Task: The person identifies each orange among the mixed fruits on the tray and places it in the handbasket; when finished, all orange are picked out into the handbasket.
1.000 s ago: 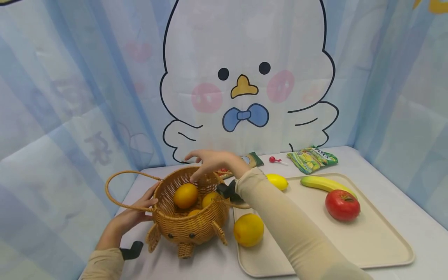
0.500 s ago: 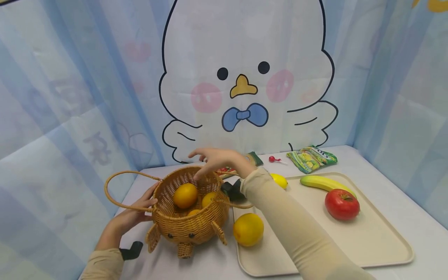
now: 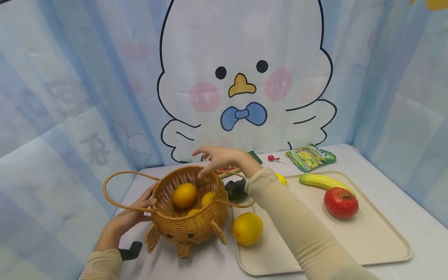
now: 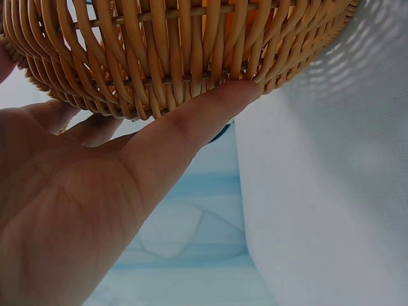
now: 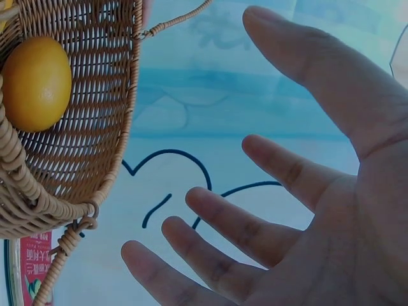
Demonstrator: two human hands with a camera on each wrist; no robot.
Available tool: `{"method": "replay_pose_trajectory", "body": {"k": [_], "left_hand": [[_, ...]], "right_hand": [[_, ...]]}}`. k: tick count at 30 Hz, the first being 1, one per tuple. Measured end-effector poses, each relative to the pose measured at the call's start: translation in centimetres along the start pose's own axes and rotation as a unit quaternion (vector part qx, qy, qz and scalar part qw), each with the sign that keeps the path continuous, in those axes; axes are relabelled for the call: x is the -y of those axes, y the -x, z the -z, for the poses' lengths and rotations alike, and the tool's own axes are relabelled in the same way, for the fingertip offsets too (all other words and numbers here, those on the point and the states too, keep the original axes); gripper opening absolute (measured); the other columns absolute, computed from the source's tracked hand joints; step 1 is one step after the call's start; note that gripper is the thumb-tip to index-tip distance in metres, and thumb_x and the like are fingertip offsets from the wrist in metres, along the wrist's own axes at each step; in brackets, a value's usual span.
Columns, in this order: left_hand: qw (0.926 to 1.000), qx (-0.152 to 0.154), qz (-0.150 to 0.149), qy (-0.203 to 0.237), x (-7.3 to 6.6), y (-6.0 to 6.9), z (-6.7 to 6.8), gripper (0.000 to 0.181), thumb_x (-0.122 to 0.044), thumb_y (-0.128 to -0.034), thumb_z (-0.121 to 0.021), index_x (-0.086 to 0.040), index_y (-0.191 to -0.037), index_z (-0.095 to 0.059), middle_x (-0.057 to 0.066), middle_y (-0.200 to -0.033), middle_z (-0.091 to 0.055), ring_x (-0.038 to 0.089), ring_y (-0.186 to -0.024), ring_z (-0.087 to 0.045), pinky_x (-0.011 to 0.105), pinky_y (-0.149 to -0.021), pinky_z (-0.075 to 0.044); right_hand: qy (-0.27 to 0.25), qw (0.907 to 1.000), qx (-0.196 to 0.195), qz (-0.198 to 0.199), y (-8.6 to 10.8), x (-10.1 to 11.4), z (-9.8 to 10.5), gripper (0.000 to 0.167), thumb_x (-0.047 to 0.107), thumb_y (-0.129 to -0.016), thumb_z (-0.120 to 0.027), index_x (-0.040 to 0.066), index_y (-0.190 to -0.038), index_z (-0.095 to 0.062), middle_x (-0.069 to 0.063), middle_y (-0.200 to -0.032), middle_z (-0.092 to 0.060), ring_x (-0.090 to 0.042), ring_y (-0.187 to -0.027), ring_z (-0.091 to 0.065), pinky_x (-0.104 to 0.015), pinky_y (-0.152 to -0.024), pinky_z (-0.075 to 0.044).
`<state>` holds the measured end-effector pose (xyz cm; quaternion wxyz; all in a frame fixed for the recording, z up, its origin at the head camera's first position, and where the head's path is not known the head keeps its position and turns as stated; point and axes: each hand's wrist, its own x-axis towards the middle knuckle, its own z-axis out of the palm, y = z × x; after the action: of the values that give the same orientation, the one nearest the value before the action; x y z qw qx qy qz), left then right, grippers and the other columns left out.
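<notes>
A wicker basket (image 3: 197,229) with an animal face holds several orange-yellow fruits, one (image 3: 184,195) at its middle and another (image 3: 208,199) at the right. My left hand (image 3: 130,216) supports the basket's left side; the left wrist view shows its fingers extended against the weave (image 4: 185,57). Above the basket's right rear rim hovers my right hand (image 3: 224,158), fingers spread and holding nothing. In the right wrist view that hand (image 5: 325,236) is apart from the basket, where a fruit (image 5: 38,83) shows inside.
A beige tray (image 3: 357,245) bears a yellow-orange fruit (image 3: 247,228), a partly hidden lemon (image 3: 281,179), a banana (image 3: 323,182) and a red round fruit (image 3: 341,203). Behind lie a green snack bag (image 3: 310,157), a lollipop (image 3: 274,158) and a packet (image 3: 229,170) partly covered by my right hand.
My right hand has drifted right, away from over the basket's middle toward its right rim, its fingers spread throughout. The left hand, basket and fruits keep their places.
</notes>
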<state>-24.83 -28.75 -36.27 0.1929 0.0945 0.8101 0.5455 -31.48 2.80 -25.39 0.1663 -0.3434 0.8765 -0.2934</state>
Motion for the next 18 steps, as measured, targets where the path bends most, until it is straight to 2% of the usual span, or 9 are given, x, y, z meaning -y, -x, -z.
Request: {"method": "replay_pose_trajectory", "body": {"k": [10, 18], "left_hand": [[1.0000, -0.003, 0.005, 0.002, -0.2, 0.0, -0.1, 0.069, -0.032, -0.0998, -0.037, -0.028, -0.152, 0.008, 0.015, -0.159, 0.012, 0.047, -0.143, -0.006, 0.060, -0.100, -0.041], [1.0000, -0.002, 0.004, -0.005, -0.1, 0.1, -0.2, 0.070, -0.035, -0.0991, -0.038, -0.028, -0.152, 0.007, 0.013, -0.159, 0.011, 0.045, -0.144, -0.005, 0.061, -0.102, -0.038]], "right_hand": [[-0.020, 0.9997, -0.012, -0.005, 1.1, -0.4, 0.4, 0.075, 0.032, -0.079, -0.075, 0.028, -0.143, -0.036, -0.012, -0.149, -0.035, -0.030, -0.138, -0.035, -0.046, -0.106, -0.041], [-0.008, 0.9998, -0.017, 0.000, 1.8, -1.0, 0.6, 0.074, 0.031, -0.079, -0.074, 0.027, -0.143, -0.036, -0.013, -0.149, -0.036, -0.031, -0.138, -0.035, -0.042, -0.100, -0.047]]}}
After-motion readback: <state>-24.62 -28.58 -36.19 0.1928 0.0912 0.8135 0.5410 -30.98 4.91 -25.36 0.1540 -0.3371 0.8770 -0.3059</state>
